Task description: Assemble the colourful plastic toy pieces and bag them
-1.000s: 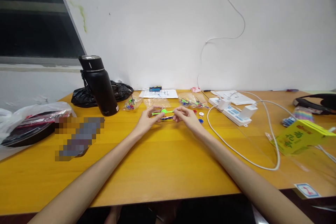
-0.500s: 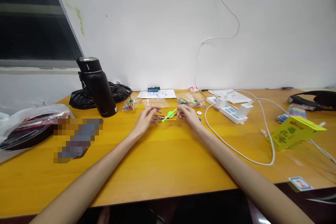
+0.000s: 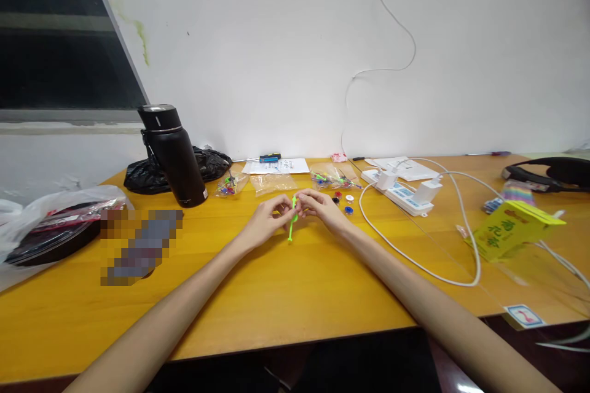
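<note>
Green stick (image 3: 292, 221) — upright, pinched by left hand (image 3: 267, 221) and right hand (image 3: 322, 207), fingertips closed on it

Black flask (image 3: 174, 155), white power strip (image 3: 400, 193)

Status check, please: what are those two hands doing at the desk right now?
Left hand and right hand both pinching green plastic stick, held upright. Loose small round pieces beside right hand.

Yellow table (image 3: 295, 295) w/ flask (image 3: 173, 155), power strip (image 3: 399, 192)
</note>
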`<move>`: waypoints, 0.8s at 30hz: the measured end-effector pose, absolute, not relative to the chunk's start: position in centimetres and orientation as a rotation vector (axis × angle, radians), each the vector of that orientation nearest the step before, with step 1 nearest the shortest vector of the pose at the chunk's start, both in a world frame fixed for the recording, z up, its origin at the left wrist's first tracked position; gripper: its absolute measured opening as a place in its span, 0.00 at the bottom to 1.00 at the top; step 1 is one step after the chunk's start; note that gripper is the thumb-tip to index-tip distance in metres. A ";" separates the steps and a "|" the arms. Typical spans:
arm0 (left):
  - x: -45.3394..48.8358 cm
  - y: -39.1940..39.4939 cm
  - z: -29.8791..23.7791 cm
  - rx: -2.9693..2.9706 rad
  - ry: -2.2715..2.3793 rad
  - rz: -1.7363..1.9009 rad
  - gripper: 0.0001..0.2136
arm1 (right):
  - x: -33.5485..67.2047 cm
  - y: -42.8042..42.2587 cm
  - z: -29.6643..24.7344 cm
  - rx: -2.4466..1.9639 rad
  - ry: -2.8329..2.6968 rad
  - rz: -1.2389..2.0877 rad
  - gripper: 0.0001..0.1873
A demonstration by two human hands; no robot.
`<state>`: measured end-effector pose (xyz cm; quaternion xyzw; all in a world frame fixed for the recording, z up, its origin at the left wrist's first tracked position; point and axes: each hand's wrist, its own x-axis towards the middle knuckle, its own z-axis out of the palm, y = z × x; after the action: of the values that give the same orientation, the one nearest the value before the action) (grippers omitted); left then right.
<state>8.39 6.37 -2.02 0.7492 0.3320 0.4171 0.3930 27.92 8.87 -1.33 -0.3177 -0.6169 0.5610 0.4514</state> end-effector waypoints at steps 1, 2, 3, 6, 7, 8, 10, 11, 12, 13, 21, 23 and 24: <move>8.2 6.6 -1.9 1.883 0.854 1.085 0.13 | 28.0 9.0 -1.4 -0.791 -1.495 1.406 0.19; 7.8 6.9 -1.7 1.875 0.886 1.120 0.13 | 28.1 9.2 -1.4 -0.802 -1.466 1.414 0.20; 7.3 7.2 -1.4 1.880 0.940 1.165 0.13 | 28.2 9.4 -1.5 -0.819 -1.443 1.415 0.21; 5.2 7.6 0.6 2.005 1.211 1.291 0.15 | 28.2 9.5 -1.7 -0.883 -1.419 1.389 0.21; 4.3 7.6 1.4 2.089 1.350 1.305 0.15 | 28.2 9.5 -1.9 -0.898 -1.424 1.380 0.20; 3.4 7.5 2.2 2.157 1.512 1.277 0.16 | 28.1 9.4 -2.0 -0.907 -1.434 1.375 0.20; 1.7 7.3 3.2 2.207 1.856 1.116 0.15 | 27.9 9.3 -2.3 -0.917 -1.475 1.371 0.19; 1.0 7.2 3.4 2.212 1.994 0.978 0.15 | 27.8 9.3 -2.4 -0.923 -1.507 1.368 0.19; 0.4 7.2 3.4 2.207 2.098 0.833 0.14 | 27.7 9.2 -2.6 -0.929 -1.545 1.359 0.18; -0.1 7.3 3.2 2.202 2.164 0.697 0.14 | 27.6 9.2 -2.7 -0.936 -1.588 1.345 0.18; -1.8 8.2 1.6 2.101 2.271 0.123 0.11 | 27.2 8.3 -3.4 -0.895 -1.880 1.250 0.16; -1.9 8.1 1.7 2.087 2.270 0.095 0.12 | 27.2 8.1 -3.3 -0.889 -1.923 1.228 0.17; -1.9 8.0 1.8 2.081 2.276 0.090 0.13 | 27.1 8.0 -3.3 -0.888 -1.940 1.216 0.17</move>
<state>-1.88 7.99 1.81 0.6742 0.7374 0.0291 0.0284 27.14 7.99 -3.32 -0.3407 -0.7439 0.4663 0.3364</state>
